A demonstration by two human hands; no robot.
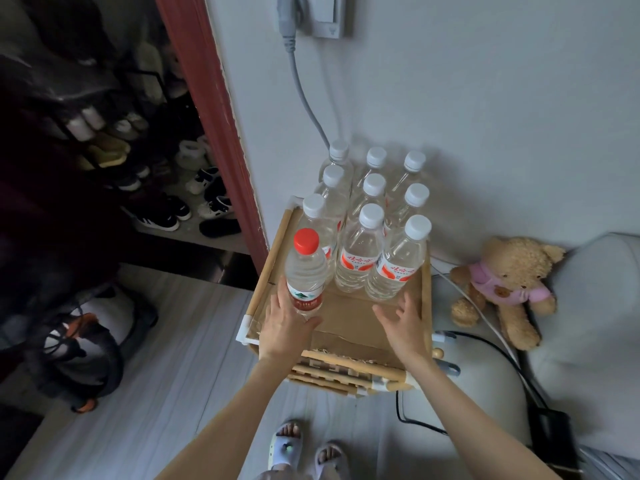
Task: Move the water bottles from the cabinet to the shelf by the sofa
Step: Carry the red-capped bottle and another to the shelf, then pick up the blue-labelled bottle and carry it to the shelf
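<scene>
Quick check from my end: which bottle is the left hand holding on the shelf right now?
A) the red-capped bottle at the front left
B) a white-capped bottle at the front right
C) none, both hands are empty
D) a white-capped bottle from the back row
A: the left hand wraps the base of the red-capped bottle at the shelf's front left, while the right hand is open and touches no bottle.

A single wide-angle view from a camera worn on the person's head, looking forward and steeply down. It sits close above the shelf (346, 320), which fills the centre, against the wall (485, 98). Both forearms reach in from the bottom edge; the floor (166, 393) and the person's feet (304, 448) lie directly below
</scene>
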